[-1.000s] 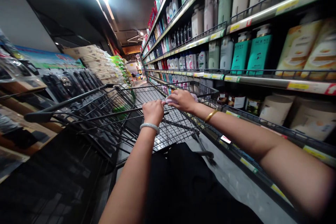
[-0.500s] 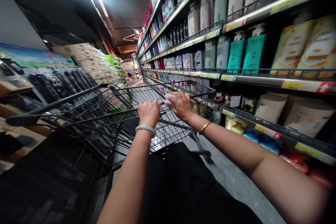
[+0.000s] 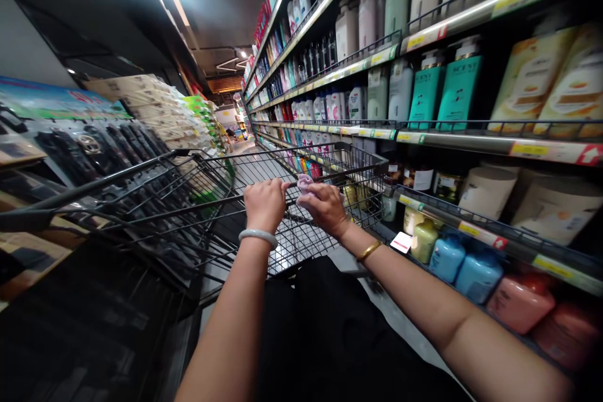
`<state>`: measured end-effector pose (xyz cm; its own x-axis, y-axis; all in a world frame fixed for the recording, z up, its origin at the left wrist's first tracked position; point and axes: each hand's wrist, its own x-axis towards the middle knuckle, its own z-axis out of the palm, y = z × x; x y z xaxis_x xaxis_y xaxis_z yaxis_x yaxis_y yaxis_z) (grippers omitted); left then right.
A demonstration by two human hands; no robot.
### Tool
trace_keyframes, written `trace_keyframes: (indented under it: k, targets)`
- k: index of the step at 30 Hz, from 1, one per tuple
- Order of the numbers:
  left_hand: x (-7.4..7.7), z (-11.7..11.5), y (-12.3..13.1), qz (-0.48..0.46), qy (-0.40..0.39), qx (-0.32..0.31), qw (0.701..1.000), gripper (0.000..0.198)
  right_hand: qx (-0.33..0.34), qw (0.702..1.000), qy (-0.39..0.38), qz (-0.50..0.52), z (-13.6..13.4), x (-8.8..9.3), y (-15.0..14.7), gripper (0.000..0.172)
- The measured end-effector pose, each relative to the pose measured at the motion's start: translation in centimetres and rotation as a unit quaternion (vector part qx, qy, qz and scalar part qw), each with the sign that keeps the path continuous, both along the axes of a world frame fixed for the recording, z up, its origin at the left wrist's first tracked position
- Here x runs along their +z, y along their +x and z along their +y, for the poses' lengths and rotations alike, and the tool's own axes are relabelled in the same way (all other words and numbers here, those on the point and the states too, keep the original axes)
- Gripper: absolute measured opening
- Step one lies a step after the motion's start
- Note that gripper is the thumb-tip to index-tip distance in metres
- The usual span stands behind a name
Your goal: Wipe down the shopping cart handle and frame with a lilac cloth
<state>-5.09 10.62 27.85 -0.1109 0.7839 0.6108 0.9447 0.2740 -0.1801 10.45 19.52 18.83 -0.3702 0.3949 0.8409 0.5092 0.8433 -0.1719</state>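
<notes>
My left hand (image 3: 264, 203), with a pale bangle on the wrist, is closed round the handle bar of a black wire shopping cart (image 3: 188, 201). Beside it my right hand (image 3: 323, 206), with a gold bangle on the wrist, is also closed at the handle and has a small pale pink thing (image 3: 304, 183) tucked in its fingers; I cannot make out what it is. The cart's basket stretches ahead of me down a shop aisle and looks bare of goods.
Tall shelves (image 3: 424, 138) with several bottles and pump dispensers line the right side, close to the cart. Hanging black goods (image 3: 94, 151) and stacked packs (image 3: 160, 113) fill the left side. The narrow aisle floor (image 3: 247, 147) runs ahead under ceiling strip lights.
The shelves on the right have slid past as I and the cart moved along the aisle. My right hand has drawn back a little and nearer to my left hand.
</notes>
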Motion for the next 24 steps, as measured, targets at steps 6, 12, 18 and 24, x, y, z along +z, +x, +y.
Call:
trace_keyframes:
  k: [6,12,18,24]
  targets:
    - [-0.1,0.2,0.1,-0.005,0.009,-0.001,1.000,0.057,-0.090,0.973,-0.073,0.201,0.3,-1.3,-0.3,0.021]
    - [-0.3,0.2,0.2,-0.013,0.010,-0.006,1.000,0.052,0.013,0.996,-0.066,0.065,-1.8,-2.1,-2.1,0.021]
    - [-0.5,0.2,0.1,-0.023,0.016,-0.011,1.000,0.051,-0.047,0.956,-0.124,0.261,-1.2,-1.4,-2.5,0.033]
    - [-0.4,0.1,0.2,-0.020,0.018,-0.018,0.999,0.049,0.018,0.984,-0.125,0.125,-2.1,-2.1,-1.8,0.062]
